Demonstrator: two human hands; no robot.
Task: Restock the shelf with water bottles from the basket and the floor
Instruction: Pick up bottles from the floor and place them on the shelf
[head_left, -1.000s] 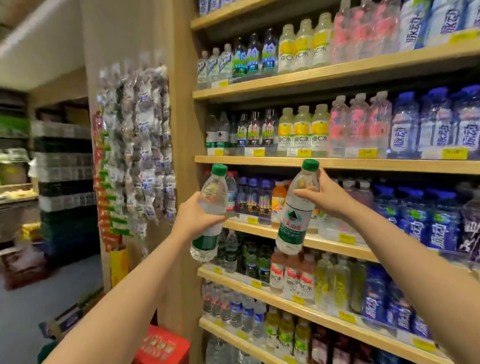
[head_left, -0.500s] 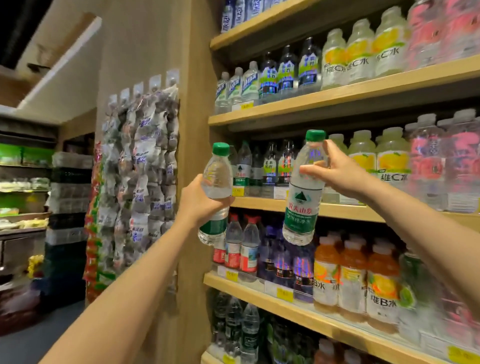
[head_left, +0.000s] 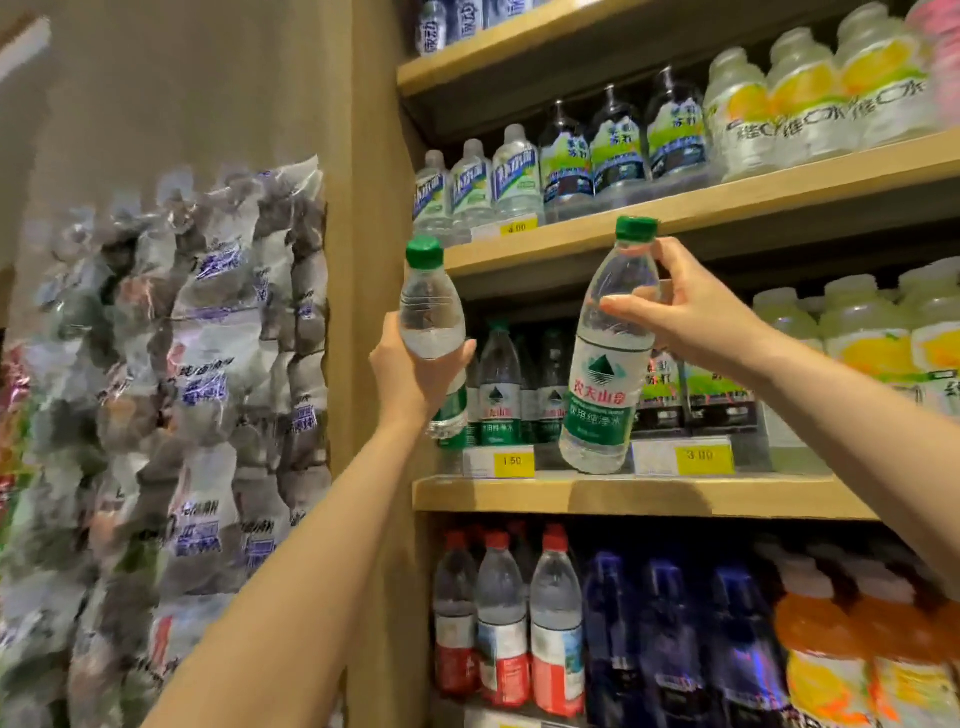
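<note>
Both bottles have come up from the lower shelves to the row where they belong: the left hand (head_left: 415, 374) wraps the middle of one green-capped water bottle (head_left: 432, 317), and the right hand (head_left: 691, 317) pinches the shoulder of the other bottle (head_left: 605, 364), its base hanging just above the shelf (head_left: 644, 493) edge. Behind them stand matching bottles (head_left: 500, 395), so placing looks close. The price tags (head_left: 511, 461) and black-labelled soda bottles (head_left: 665, 395) beside them crowd the slot.
</note>
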